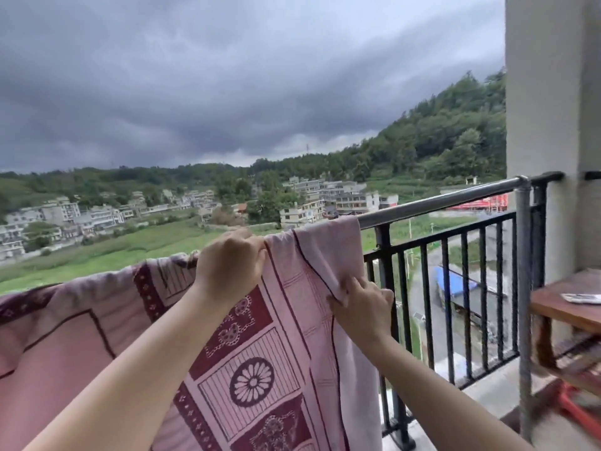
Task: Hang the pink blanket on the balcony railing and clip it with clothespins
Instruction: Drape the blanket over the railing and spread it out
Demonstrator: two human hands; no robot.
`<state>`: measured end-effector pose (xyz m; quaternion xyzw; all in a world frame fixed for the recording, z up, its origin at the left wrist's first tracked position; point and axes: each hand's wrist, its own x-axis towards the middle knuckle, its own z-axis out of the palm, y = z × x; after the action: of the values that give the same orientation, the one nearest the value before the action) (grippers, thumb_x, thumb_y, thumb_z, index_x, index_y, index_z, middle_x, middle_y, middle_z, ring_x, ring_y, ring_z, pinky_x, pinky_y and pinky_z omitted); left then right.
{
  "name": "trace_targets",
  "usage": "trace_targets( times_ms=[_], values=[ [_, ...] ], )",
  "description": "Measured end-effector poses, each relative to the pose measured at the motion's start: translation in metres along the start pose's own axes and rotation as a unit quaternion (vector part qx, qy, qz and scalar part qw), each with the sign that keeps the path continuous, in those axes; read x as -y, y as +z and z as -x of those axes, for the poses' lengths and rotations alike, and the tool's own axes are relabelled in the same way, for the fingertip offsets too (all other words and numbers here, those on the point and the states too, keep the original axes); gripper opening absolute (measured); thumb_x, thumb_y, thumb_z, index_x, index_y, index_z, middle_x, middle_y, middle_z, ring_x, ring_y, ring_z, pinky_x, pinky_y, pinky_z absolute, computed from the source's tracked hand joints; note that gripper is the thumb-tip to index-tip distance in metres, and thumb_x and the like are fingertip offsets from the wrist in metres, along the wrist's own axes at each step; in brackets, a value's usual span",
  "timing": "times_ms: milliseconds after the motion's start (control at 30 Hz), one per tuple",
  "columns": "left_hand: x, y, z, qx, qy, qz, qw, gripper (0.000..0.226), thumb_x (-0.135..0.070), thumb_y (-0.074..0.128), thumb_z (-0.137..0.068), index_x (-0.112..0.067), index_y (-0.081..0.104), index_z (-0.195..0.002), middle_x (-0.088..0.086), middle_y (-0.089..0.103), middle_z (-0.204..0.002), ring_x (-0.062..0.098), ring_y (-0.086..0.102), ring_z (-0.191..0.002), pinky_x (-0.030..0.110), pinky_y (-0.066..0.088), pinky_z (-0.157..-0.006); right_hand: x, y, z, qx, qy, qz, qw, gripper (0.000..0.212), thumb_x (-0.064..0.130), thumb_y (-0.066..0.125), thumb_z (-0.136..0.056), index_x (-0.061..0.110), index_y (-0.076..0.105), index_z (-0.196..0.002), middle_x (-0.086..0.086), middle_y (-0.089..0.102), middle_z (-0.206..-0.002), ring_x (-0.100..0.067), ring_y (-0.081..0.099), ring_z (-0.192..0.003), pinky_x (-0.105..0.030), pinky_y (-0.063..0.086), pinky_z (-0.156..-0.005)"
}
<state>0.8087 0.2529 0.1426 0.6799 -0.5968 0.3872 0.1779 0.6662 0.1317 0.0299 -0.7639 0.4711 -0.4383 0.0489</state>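
The pink blanket (279, 336) with dark red flower and border patterns hangs over the black balcony railing (439, 203), covering it from the left edge of view to about the middle. My left hand (229, 265) grips the blanket's top fold on the rail, fingers curled over it. My right hand (361, 307) pinches a folded-back corner of the blanket's right edge, lower down and to the right. I see no clothespins.
Bare railing with vertical bars (455, 288) continues right to a grey metal post (523, 288) and a concrete pillar (549, 125). A wooden table (566, 307) stands at the right with a white object (582, 298) on it. Something red (575, 411) lies beneath.
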Motion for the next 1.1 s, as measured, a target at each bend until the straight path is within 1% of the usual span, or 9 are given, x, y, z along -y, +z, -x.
trace_targets(
  times_ms=[133,233,367,600,767,867,933,1000,1100],
  values=[
    [-0.011,-0.006,-0.007,0.024,-0.024,-0.051,0.998,0.03,-0.029,0.048,-0.09,-0.004,0.065,-0.094,0.009,0.067,-0.093,0.025,0.063,-0.086,0.027,0.043,-0.063,-0.032,-0.034,-0.012,-0.001,-0.025,-0.114,0.993,0.024,0.014,0.062,-0.08,-0.002,0.066,-0.062,-0.009,0.056,-0.05,-0.017,0.042,-0.044,-0.023,0.031,-0.045],
    [-0.031,0.0,-0.015,-0.004,-0.016,-0.033,0.999,0.034,-0.029,0.051,-0.089,-0.006,0.058,-0.112,0.01,0.063,-0.109,0.027,0.058,-0.102,0.035,0.049,-0.083,-0.047,-0.065,-0.042,0.053,0.024,-0.24,0.969,0.026,0.011,0.062,-0.079,-0.009,0.066,-0.064,-0.008,0.047,-0.049,-0.016,0.035,-0.047,-0.022,0.024,-0.044],
    [-0.07,0.013,-0.044,0.05,-0.021,-0.003,0.999,0.056,-0.029,0.049,-0.091,-0.014,0.027,-0.14,0.011,0.064,-0.114,0.027,0.061,-0.102,0.034,0.052,-0.079,-0.056,-0.109,-0.091,0.192,0.086,-0.375,0.903,0.026,0.01,0.054,-0.086,0.005,0.058,-0.06,-0.009,0.054,-0.059,-0.017,0.047,-0.056,-0.022,0.041,-0.054],
    [-0.127,0.051,-0.146,0.051,-0.064,0.099,0.992,0.016,-0.002,0.044,-0.09,0.0,0.059,-0.089,0.013,0.06,-0.078,0.028,0.06,-0.075,0.029,0.045,-0.061,-0.086,-0.147,-0.194,0.209,0.04,-0.287,0.934,0.031,0.013,0.052,-0.088,0.01,0.052,-0.057,0.002,0.054,-0.045,-0.009,0.051,-0.043,-0.02,0.044,-0.046],
    [-0.152,0.085,-0.262,-0.02,-0.131,0.085,0.988,0.023,-0.006,0.042,-0.089,0.003,0.053,-0.106,0.028,0.061,-0.109,0.039,0.058,-0.102,0.042,0.046,-0.083,-0.09,-0.161,-0.314,0.055,-0.022,-0.219,0.974,0.032,0.011,0.056,-0.084,0.01,0.045,-0.053,-0.008,0.042,-0.054,-0.023,0.05,-0.056,-0.021,0.038,-0.045],
    [-0.156,0.101,-0.319,0.089,-0.135,0.092,0.983,0.051,-0.015,0.04,-0.092,-0.004,0.023,-0.138,0.026,0.04,-0.138,0.036,0.042,-0.127,0.041,0.033,-0.105,-0.102,-0.153,-0.371,-0.029,-0.06,-0.068,0.996,0.018,0.012,0.051,-0.085,0.0,0.064,-0.082,-0.025,0.064,-0.088,-0.031,0.061,-0.095,-0.031,0.046,-0.072],
    [-0.162,0.11,-0.332,0.174,-0.129,0.077,0.973,0.048,-0.016,0.038,-0.093,-0.005,0.026,-0.138,0.023,0.046,-0.134,0.033,0.047,-0.122,0.038,0.037,-0.101,-0.122,-0.137,-0.377,0.017,-0.073,0.018,0.997,0.022,0.006,0.047,-0.084,-0.005,0.063,-0.094,-0.023,0.065,-0.102,-0.032,0.061,-0.1,-0.032,0.048,-0.075],
    [-0.176,0.118,-0.321,0.231,-0.114,0.052,0.965,0.032,-0.019,0.037,-0.094,-0.001,0.056,-0.112,0.018,0.062,-0.113,0.03,0.058,-0.102,0.035,0.045,-0.087,-0.148,-0.112,-0.367,0.139,-0.079,0.096,0.982,0.017,0.0,0.046,-0.082,-0.006,0.061,-0.077,-0.018,0.068,-0.077,-0.024,0.067,-0.075,-0.026,0.05,-0.059],
    [-0.202,0.126,-0.29,0.31,-0.104,0.119,0.938,0.035,-0.026,0.041,-0.094,-0.001,0.066,-0.088,0.01,0.066,-0.088,0.02,0.06,-0.078,0.031,0.048,-0.08,-0.183,-0.098,-0.352,0.248,-0.074,0.086,0.962,0.027,0.004,0.051,-0.083,0.002,0.054,-0.056,-0.004,0.058,-0.05,-0.009,0.051,-0.032,-0.019,0.042,-0.037]
  ],
)
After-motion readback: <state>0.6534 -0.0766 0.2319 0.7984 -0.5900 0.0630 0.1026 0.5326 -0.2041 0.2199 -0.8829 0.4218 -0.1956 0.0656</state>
